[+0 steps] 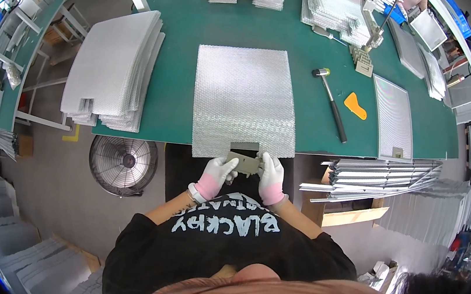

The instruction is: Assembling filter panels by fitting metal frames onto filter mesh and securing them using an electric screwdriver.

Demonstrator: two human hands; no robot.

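between both hands' grip: small metal plate (243,163); mesh sheet (244,101) beyond

Bench: green-topped table (185,29)
Floor: grey concrete below the table
Fan: round fan (122,164) under table's near edge

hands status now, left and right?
Left hand: closed on the small grey metal plate.
Right hand: closed on the same plate's other end.

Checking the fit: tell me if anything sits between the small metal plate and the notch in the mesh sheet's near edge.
Nothing visible does. Both hands hold the small metal plate right below the notch.
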